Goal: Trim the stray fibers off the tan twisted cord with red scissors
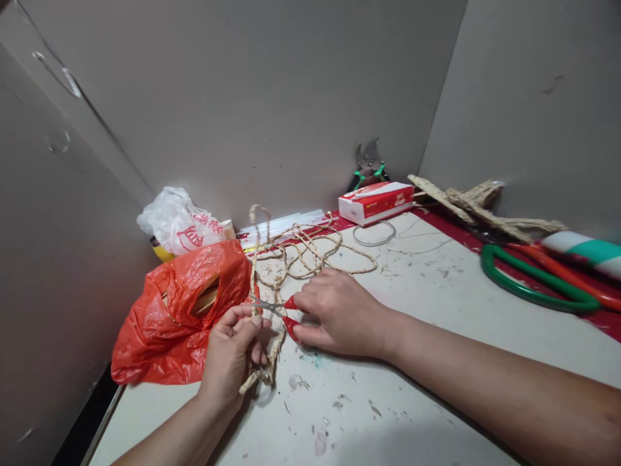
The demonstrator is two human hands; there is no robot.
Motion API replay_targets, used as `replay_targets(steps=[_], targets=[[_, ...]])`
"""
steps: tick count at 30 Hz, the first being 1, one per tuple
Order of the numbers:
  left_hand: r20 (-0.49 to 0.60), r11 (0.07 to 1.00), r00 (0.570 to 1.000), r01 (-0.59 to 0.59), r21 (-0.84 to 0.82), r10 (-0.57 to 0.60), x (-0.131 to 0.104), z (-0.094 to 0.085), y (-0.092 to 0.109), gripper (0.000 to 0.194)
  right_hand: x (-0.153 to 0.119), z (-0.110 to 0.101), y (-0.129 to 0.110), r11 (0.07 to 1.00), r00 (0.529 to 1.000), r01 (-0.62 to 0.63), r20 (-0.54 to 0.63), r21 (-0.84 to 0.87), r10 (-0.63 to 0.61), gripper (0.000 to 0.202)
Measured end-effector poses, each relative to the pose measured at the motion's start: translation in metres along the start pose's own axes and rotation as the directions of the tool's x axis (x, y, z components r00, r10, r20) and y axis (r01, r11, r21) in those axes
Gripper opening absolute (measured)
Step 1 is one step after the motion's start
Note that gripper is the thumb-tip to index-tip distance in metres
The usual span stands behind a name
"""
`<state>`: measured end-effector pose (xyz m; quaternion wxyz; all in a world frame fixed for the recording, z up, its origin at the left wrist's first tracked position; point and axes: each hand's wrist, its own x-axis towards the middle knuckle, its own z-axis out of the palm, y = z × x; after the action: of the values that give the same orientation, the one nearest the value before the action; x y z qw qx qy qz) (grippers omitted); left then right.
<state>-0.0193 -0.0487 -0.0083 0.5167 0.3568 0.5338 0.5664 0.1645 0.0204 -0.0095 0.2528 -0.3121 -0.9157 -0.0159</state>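
My left hand (235,346) is closed, pinching a twisted straw rope (253,275) between thumb and fingers. Red-handled scissors (292,317) are in my right hand (334,310), whose fingers are through the loops. Their blades are parted and lie across the rope just above my left fingertips; whether they touch the strand I cannot tell. Below my left hand hangs a thicker knotted part of the rope, and behind both hands more of it lies in loose loops on the white table (369,401).
An orange plastic bag (155,323) and a white bag (179,220) sit left. Along the back are a red-and-white box (376,202), pruning shears (369,165) and a wire coil (373,243). Right stand dry straw bundles (466,200) and a green handle (533,294). Grey walls close in.
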Motion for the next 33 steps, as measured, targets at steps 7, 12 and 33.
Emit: replay_targets(steps=[7, 12, 33], targets=[[-0.033, 0.998, 0.999, -0.023, 0.060, 0.025, -0.002, 0.001, 0.001, 0.032, 0.003, -0.005, -0.004, 0.992, 0.992, -0.064, 0.105, -0.112, 0.076, 0.032], [-0.039, 0.997, 0.997, -0.067, 0.039, 0.069, -0.002, -0.001, -0.002, 0.034, 0.003, -0.006, -0.007, 0.984, 0.981, -0.100, 0.150, -0.145, 0.121, 0.034], [0.048, 0.986, 0.999, 0.003, -0.166, 0.005, 0.001, -0.001, 0.001, 0.026, 0.005, -0.006, -0.005, 0.989, 0.980, -0.113, 0.154, -0.094, 0.127, 0.031]])
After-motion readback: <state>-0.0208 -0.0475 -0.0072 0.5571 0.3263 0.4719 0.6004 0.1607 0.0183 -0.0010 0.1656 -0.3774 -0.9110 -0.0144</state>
